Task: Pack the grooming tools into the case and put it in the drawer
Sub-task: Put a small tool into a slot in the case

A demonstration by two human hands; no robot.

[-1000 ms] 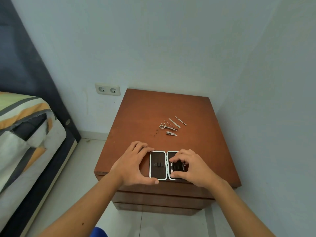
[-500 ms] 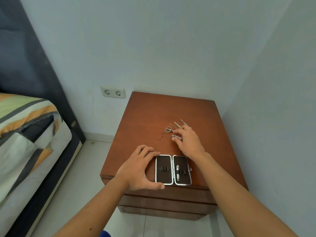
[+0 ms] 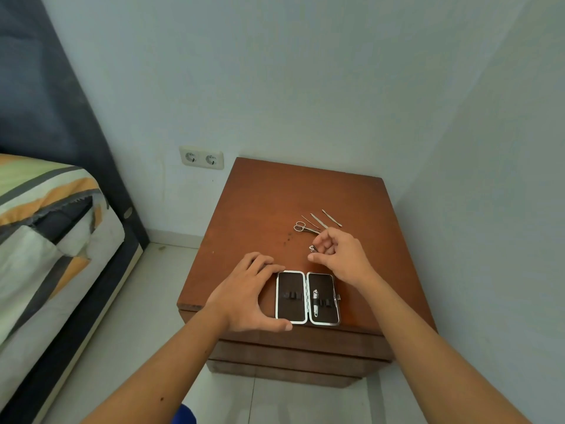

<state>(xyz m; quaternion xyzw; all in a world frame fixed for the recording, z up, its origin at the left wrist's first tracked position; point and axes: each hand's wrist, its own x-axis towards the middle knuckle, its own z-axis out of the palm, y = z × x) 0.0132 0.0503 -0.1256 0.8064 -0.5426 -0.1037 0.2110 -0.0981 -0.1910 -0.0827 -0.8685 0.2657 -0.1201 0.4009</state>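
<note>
Case [image 3: 307, 298] lies open beside the left hand [image 3: 244, 296], which braces it; just beyond, the right hand [image 3: 339, 255] pinches a small clipper [image 3: 313, 248].

A: Identify walls and floor.
B: Pale blue-grey plaster walls [image 3: 305, 71] meet in a corner; white double wall socket [image 3: 201, 157]; light tiled floor [image 3: 146, 289].
A: Furniture?
B: Reddish-brown wooden counter [image 3: 275, 191] in the corner; striped-cover bed [image 3: 46, 228], dark headboard [image 3: 39, 96], left.

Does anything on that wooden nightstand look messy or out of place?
Nothing stands out. The case lies open and flat, the scissors and thin tools sit loose behind it, and the right hand holds a small clipper.
</note>
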